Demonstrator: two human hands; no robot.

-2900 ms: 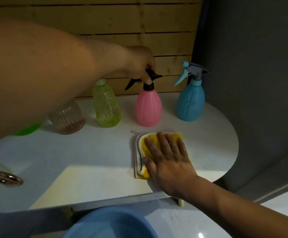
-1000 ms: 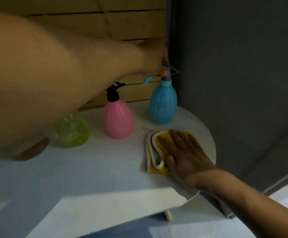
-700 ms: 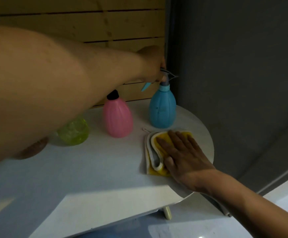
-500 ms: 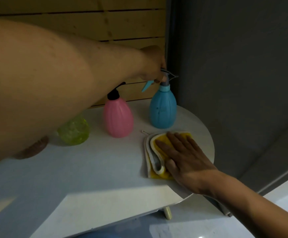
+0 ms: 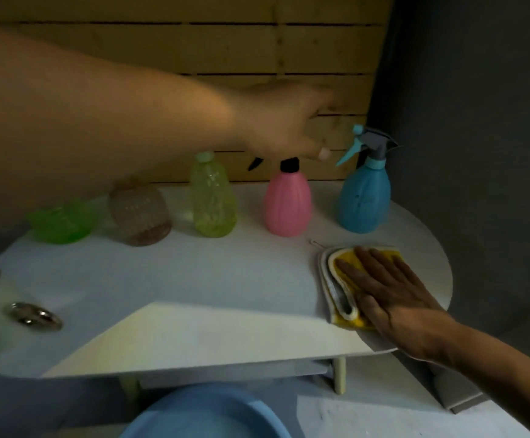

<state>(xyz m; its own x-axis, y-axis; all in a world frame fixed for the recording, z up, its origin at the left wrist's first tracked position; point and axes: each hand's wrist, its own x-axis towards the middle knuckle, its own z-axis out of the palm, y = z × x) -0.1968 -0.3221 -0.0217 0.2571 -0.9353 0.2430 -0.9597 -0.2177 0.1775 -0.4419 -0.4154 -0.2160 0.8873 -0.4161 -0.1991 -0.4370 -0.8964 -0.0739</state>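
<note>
Yellow cloth (image 5: 346,256) right of the pink spray bottle (image 5: 287,203) is pressed by the flat right hand (image 5: 393,298); above the bottle, the empty left hand (image 5: 282,121) is held loosely spread.

The scene is being lit dimly, and most of the white table (image 5: 194,279) is being left in bluish shade. A brighter wedge of light is being thrown across the table's near edge, its border being cut sharply by shadow. The left hand (image 5: 286,121) is being smeared by motion blur, while the right hand (image 5: 393,298) is being rendered more crisply. Fine detail throughout is being softened by grain.
</note>
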